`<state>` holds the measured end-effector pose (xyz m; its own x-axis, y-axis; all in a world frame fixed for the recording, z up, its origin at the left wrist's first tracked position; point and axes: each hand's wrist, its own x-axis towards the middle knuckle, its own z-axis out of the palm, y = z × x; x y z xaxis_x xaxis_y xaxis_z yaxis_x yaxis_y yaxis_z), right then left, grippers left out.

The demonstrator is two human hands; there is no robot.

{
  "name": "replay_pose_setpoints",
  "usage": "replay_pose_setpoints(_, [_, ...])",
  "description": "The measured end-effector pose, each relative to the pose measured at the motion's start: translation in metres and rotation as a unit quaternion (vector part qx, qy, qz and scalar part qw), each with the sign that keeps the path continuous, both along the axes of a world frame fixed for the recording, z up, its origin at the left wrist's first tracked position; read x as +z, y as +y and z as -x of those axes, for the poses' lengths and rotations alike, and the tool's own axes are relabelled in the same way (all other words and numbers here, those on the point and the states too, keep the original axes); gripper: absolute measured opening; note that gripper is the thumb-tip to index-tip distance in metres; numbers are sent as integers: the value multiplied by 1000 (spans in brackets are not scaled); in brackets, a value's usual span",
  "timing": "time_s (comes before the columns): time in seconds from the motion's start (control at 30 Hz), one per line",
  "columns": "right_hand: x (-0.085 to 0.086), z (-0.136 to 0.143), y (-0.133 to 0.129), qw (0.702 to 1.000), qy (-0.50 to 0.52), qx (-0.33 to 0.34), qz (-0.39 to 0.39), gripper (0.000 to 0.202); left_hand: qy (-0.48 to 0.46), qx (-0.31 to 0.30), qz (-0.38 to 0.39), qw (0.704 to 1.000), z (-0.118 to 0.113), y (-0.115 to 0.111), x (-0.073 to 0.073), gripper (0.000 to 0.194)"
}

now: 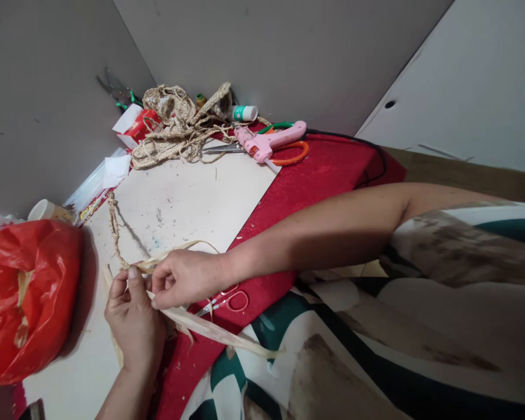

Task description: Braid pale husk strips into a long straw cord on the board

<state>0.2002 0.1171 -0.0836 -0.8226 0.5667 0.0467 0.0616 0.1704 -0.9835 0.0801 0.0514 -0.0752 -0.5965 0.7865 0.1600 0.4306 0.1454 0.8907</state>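
Observation:
My left hand (133, 318) is closed, thumb against fingers, pinching the lower end of a thin braided cord (114, 224) of pale plant fibre. The cord runs up and away from the fingertips across a white board (188, 198). Close beside it, my right hand (186, 279) has its fingers curled together on a flat, pale dried-husk strip (219, 331). The strip's long tail trails right, over the patterned clothing on my lap. More thin strips loop out behind the right hand. Small red-handled scissors (237, 301) lie just beyond that hand, partly covered by the strips.
A red plastic bag (35, 291) stands left, near a paper cup (52, 211). At the back lie braided cord (166, 134), a pink glue gun (269, 140), orange-and-green-handled scissors (295, 154) and a glue stick (245, 113). Grey panels (262, 52) enclose the red-covered table (328, 169).

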Motion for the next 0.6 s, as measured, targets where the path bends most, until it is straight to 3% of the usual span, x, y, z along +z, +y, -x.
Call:
replay_pose_setpoints(0.3, [0,2,1,999,-10,-9,-43,12,-12,-9,0,1000,3,-1,-5,27])
replay_pose_setpoints(0.6, [2,-2,-3,988,36,1,-152,21,-8,-31,-10,999,3,-4,-6,28])
